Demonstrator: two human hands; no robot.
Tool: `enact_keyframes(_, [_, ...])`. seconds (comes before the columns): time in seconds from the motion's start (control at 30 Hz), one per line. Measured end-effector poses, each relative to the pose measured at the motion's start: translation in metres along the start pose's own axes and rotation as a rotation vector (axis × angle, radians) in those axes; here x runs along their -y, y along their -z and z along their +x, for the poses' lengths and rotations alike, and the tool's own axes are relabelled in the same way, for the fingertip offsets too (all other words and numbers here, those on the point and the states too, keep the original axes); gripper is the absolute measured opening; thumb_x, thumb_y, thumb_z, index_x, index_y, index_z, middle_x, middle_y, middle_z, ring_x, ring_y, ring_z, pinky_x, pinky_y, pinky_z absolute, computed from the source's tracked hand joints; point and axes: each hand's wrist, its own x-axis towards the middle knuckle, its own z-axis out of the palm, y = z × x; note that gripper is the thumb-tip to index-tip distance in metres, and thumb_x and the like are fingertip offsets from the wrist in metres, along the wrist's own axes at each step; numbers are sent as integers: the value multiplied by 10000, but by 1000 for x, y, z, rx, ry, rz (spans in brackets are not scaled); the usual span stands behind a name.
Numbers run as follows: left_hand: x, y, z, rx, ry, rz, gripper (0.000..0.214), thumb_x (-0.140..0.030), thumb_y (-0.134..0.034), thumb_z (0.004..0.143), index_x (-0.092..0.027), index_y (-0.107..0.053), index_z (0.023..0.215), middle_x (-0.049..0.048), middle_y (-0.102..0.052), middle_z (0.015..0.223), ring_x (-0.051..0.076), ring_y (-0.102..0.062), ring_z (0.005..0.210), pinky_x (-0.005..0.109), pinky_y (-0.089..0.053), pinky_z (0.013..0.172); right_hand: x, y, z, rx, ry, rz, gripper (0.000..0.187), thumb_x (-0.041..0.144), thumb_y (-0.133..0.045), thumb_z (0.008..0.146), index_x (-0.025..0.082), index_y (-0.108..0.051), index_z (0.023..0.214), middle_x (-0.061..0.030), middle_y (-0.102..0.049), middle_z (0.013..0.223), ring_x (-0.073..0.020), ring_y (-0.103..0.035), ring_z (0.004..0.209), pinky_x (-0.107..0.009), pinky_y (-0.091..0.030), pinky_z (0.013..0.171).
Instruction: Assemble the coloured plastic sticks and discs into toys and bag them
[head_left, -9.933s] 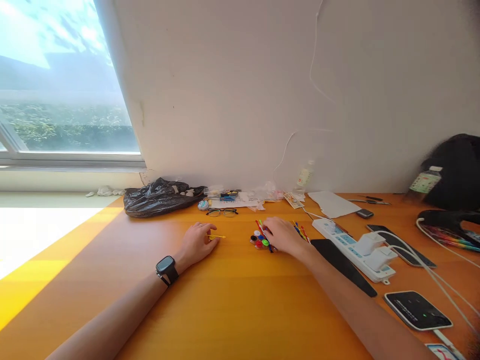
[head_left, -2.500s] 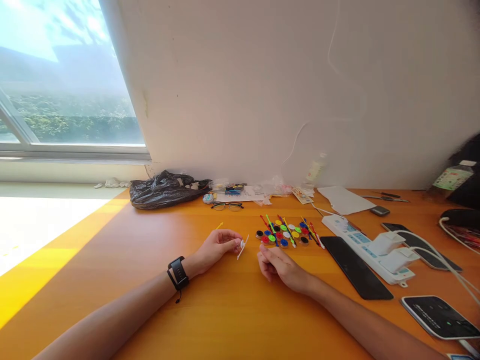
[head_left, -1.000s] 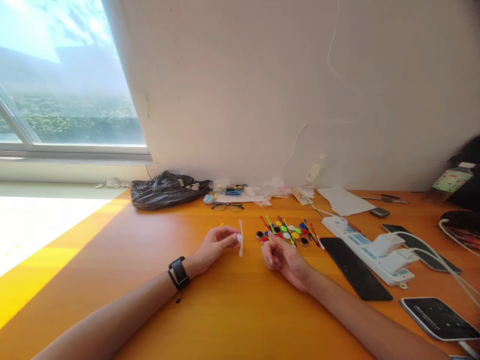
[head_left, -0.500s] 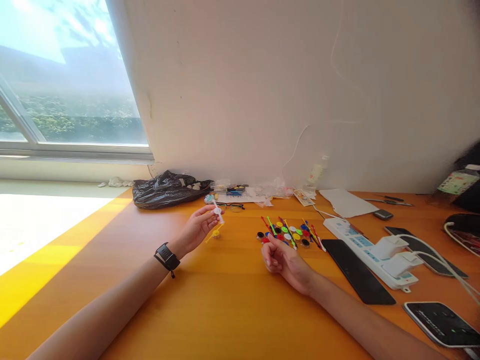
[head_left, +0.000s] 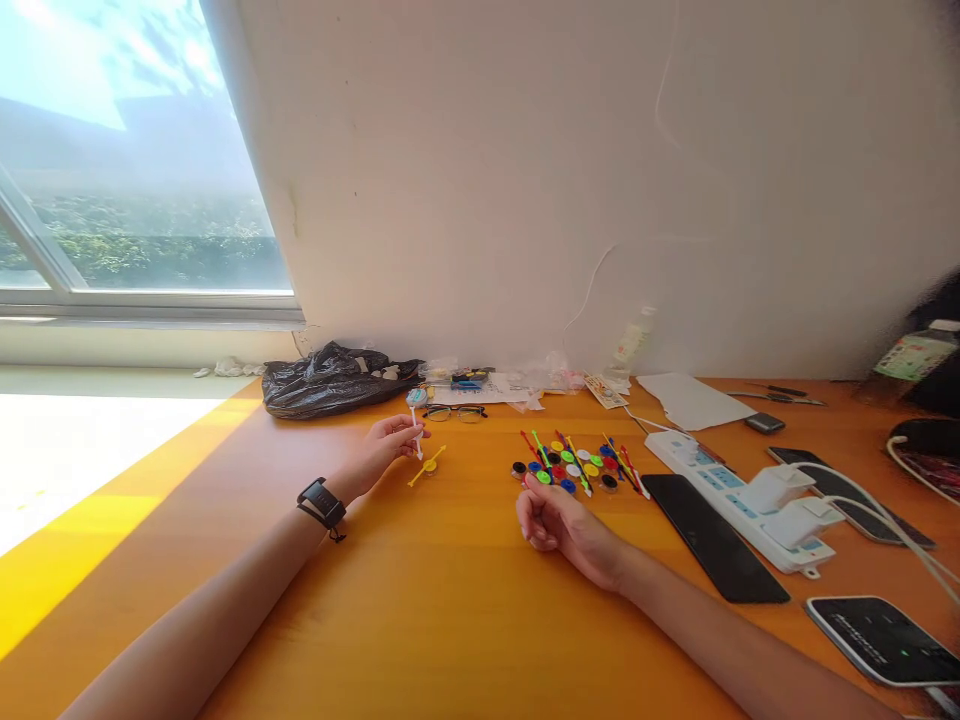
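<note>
My left hand (head_left: pixel 386 445) pinches a white arrow spinner (head_left: pixel 417 430) between its fingertips, the arrow nearly upright. Just right of it on the table is a yellow arrow spinner (head_left: pixel 430 467) on a clear round base. My right hand (head_left: pixel 562 525) rests with fingers curled and thumb on top; nothing shows in it. Beyond its thumb lies a pile of loose spinner parts: several coloured discs, such as a green disc (head_left: pixel 543 478) and a black disc (head_left: pixel 609 481), and coloured arrows, among them a red arrow (head_left: pixel 634 470).
Behind the left hand are a black plastic bag (head_left: pixel 337 385) and eyeglasses (head_left: pixel 457 412). To the right lie a black phone (head_left: pixel 712 540), a white power strip (head_left: pixel 731 497) with plugged chargers, and a black-and-white device (head_left: pixel 885 640). A paper sheet (head_left: pixel 694 400) lies near the wall.
My left hand has moved left and slightly down with the white arrow spinner, which now stands more upright and apart from the yellow one. My right hand has shifted slightly, uncovering a green disc.
</note>
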Motion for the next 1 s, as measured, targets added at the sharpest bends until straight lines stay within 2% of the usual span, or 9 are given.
enact_keyframes(0.17, [-6,-15,-12,63,-151,237,332,-475,-752,927,-161,-648,906,66,-759,941,140,-651,740,266,-504,713,-2,-1,1,-13,19,-30,679,728,-521,978,153,-642,637,22,-408,557,-111,-331,542,-286,-207,532])
enact_keyframes(0.3, [-11,-33,-23,187,-175,204,380,-488,-798,895,-170,-595,855,47,-733,855,183,-728,774,301,-549,743,-2,-2,2,-24,18,-48,661,724,-551,960,156,-645,635,20,-416,547,-111,-341,531,-282,-213,518])
enact_keyframes(0.43, [-9,-44,-30,234,-195,192,395,-483,-831,866,-181,-589,942,23,-714,873,193,-763,774,295,-580,713,-2,-2,2,-25,25,-59,655,716,-552,963,154,-653,643,8,-447,555,-113,-365,537,-273,-223,510])
enact_keyframes(0.5, [-4,-46,-30,256,-200,235,419,-490,-849,841,-178,-577,908,33,-729,875,193,-760,773,280,-572,679,-3,-2,2,-19,28,-66,655,714,-546,970,152,-658,653,5,-458,561,-114,-375,541,-268,-229,509])
enact_keyframes(0.63, [9,-48,-32,182,-307,564,441,-475,-830,854,-173,-534,731,16,-712,756,134,-658,657,222,-458,569,-4,-1,2,-20,25,-69,651,718,-561,961,152,-658,654,0,-479,572,-112,-388,543,-262,-238,506])
enact_keyframes(0.73, [15,-51,-37,150,-402,915,399,-437,-750,934,-186,-530,715,-25,-633,653,109,-542,572,229,-351,521,-3,-2,2,-26,22,-67,653,730,-572,947,152,-654,654,2,-481,570,-110,-391,538,-262,-237,504])
enact_keyframes(0.87, [15,-52,-39,161,-588,1199,272,-360,-631,1020,-204,-568,806,5,-666,764,153,-573,663,284,-395,607,0,-4,1,-23,13,-84,667,746,-569,938,150,-652,650,3,-479,568,-110,-394,538,-265,-243,509])
enact_keyframes(1.0, [10,-48,-38,162,-754,1323,276,-311,-579,1043,-212,-547,788,36,-674,833,203,-584,791,344,-430,716,0,-4,1,-5,10,-117,684,749,-553,944,145,-666,645,9,-455,546,-110,-385,527,-271,-238,508])
